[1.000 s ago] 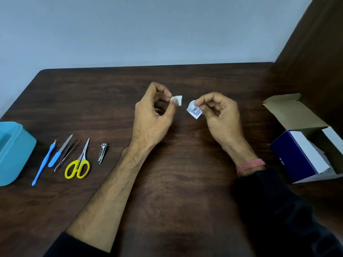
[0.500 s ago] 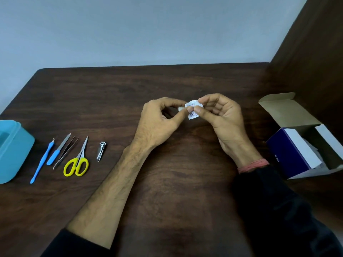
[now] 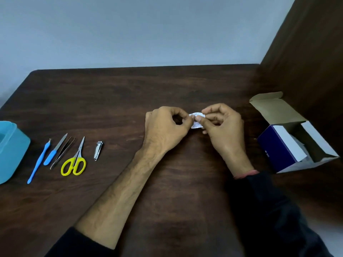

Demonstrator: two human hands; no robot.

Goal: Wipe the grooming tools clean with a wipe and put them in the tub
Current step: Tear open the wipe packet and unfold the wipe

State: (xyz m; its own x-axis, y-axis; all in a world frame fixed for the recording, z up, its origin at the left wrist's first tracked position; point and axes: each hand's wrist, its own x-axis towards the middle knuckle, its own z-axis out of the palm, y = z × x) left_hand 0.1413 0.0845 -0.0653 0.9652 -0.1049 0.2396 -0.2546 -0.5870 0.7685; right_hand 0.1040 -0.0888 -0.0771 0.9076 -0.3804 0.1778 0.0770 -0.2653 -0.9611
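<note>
hands meet over the middle of the dark wooden table (image 3: pixel 167 86): left hand (image 3: pixel 165 127) and right hand (image 3: pixel 222 127) both pinch a small white printed wipe sachet (image 3: pixel 195 121) between thumb and fingertips, other fingers curled. this looks like the opening step; no tool is wiped yet. next, the wipe must come out and go left to the tools, from silver nail clipper (image 3: pixel 98 150) to yellow-handled scissors (image 3: pixel 75 160), lying beside the blue plastic tub (image 3: pixel 11 151).
</note>
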